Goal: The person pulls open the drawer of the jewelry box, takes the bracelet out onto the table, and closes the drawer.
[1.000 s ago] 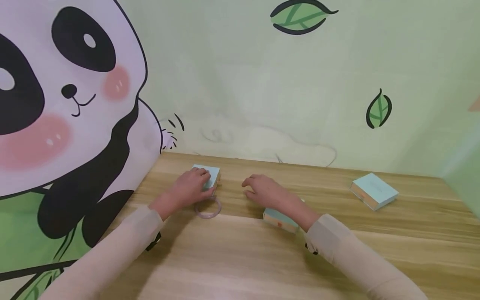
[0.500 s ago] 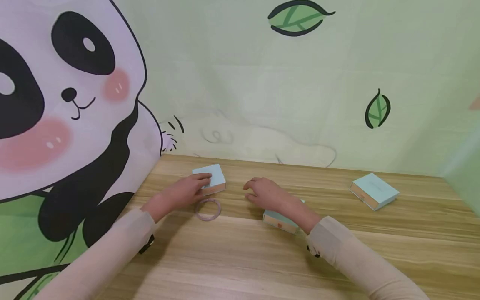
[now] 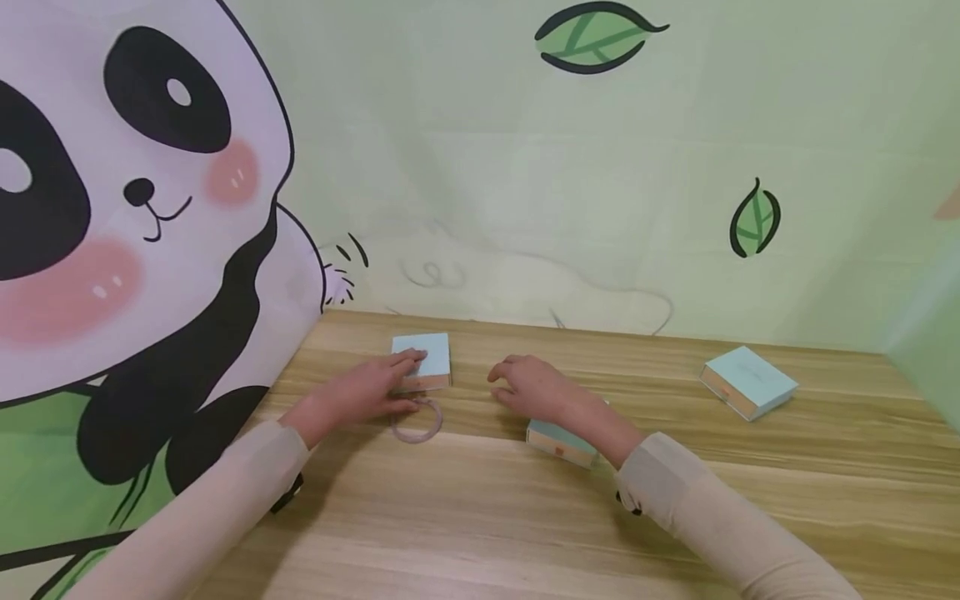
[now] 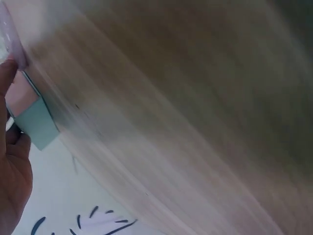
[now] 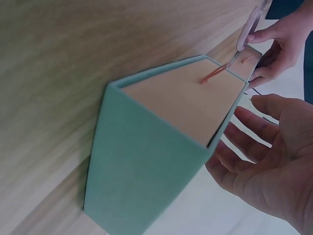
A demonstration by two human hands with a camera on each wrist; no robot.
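My left hand [image 3: 367,388] rests its fingers on top of a pale blue jewellery box [image 3: 432,347], whose peach front now faces me. Its thumb reaches out over the near rim of a lilac bangle [image 3: 417,440] lying just in front of that box. In the left wrist view, the fingers stay at the box's blue lid [image 4: 39,123] and the thumb is by the bangle [image 4: 12,34]. My right hand [image 3: 534,387] hovers with loosely bent fingers, holding nothing. Below its wrist sits a second blue box [image 5: 146,161], peach front outward, with a red ribbon pull [image 5: 212,75].
A third pale blue box [image 3: 750,379] stands turned at an angle toward the right of the wooden table [image 3: 480,517]. Behind the table rises a pale green backdrop [image 3: 465,167] with leaves, and a large printed panda [image 3: 247,308] fills the left.
The left box has turned under my left hand, from showing its right side to facing front. The left thumb has come down over the bangle. My right hand has barely moved.
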